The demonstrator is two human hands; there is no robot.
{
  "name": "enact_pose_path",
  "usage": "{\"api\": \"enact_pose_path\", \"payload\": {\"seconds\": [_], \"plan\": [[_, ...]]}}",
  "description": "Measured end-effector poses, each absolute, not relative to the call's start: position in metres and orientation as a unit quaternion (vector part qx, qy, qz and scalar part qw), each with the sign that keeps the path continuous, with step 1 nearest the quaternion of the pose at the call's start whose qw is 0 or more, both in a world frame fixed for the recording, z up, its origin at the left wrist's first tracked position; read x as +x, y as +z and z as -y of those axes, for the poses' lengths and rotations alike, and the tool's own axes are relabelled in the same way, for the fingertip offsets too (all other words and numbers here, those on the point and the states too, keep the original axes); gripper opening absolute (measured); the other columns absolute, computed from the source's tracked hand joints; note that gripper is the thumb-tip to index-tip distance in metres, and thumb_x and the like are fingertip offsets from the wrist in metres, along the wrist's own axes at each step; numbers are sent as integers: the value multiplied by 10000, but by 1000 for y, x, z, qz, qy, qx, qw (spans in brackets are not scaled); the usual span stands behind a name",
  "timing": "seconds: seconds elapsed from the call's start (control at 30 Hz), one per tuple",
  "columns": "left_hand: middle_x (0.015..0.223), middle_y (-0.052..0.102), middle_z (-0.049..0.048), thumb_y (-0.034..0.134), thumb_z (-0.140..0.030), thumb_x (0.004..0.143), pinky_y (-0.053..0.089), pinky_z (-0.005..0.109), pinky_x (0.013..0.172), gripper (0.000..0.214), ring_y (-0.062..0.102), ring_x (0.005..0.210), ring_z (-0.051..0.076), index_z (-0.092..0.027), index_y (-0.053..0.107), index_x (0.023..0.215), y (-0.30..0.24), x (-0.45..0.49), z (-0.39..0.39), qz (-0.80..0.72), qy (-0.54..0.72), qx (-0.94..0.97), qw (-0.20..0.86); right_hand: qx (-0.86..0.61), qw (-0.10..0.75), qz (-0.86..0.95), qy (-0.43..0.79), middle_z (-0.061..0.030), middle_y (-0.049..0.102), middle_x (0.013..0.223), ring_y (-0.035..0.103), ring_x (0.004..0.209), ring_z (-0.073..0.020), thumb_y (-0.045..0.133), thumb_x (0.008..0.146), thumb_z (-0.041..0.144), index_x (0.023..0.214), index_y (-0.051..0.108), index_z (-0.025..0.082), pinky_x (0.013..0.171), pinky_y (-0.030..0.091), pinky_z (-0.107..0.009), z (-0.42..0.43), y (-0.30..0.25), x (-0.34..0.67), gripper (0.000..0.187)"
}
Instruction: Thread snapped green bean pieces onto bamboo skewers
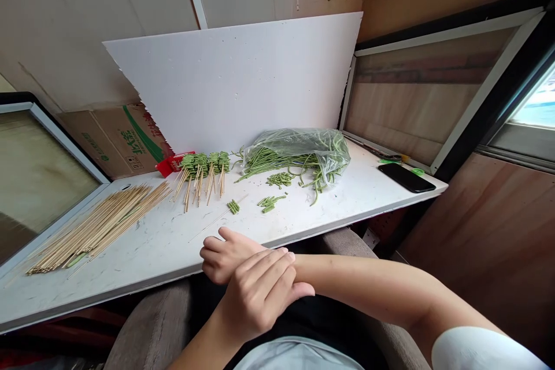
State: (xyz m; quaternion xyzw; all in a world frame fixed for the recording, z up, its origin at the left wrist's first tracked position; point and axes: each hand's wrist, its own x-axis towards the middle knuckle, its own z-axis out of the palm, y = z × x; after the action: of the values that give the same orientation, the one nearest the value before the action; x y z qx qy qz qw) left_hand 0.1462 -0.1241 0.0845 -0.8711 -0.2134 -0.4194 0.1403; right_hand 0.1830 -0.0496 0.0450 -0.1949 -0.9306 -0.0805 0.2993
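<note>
My left hand [262, 292] is wrapped over my right wrist, its thumb apart below the forearm. My right hand [228, 251] is loosely curled at the table's front edge, with nothing visible in it. Beyond them a skewer threaded with short green bean pieces [233, 206] lies on the table. Right of it is a small group of cut bean pieces [269, 203], and behind that a pile of shorter pieces [280, 179]. Finished-looking bean skewers [202, 166] lie stacked side by side, sticks pointing toward me. Long green beans [277, 161] spill from a clear plastic bag [299, 141].
Many bare bamboo skewers [95, 222] are heaped on the left of the white table [173, 248]. A black phone [406, 177] lies at the right end, near scissors [385, 154]. A white foam board [243, 81] and a cardboard box [117, 139] stand behind.
</note>
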Motion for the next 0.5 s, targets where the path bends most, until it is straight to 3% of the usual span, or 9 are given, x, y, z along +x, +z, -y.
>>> {"api": "enact_pose_path", "payload": {"seconds": [0.07,0.2,0.3,0.5], "plan": [[945,752,91,701,-294,948,603,373,825,138,732,906,249,-162,658,956,87,151,127,247,-416,-871,91,-204,303,929,-55,-69,636,751,597,840,-261,592,957,260,669,648,312,680,555,-421,54,48,179,298],[841,677,41,608,-411,996,549,330,676,234,660,737,200,-198,605,900,101,173,121,349,-305,-885,-36,-79,261,955,-113,-62,639,802,561,895,-217,558,937,86,634,584,244,714,493,-374,59,58,169,342],[874,677,23,594,-461,996,537,323,726,250,660,800,202,-220,600,934,112,190,109,365,-251,-892,-89,-69,215,962,-153,-74,649,887,519,957,-220,527,977,108,722,617,230,729,431,-378,57,66,166,297],[775,629,27,564,-465,1007,479,324,646,346,608,724,201,-207,583,778,109,182,89,343,-218,-913,-24,-108,180,965,-157,-80,638,879,488,933,-214,422,1025,94,748,630,219,731,374,-392,24,65,190,368]]}}
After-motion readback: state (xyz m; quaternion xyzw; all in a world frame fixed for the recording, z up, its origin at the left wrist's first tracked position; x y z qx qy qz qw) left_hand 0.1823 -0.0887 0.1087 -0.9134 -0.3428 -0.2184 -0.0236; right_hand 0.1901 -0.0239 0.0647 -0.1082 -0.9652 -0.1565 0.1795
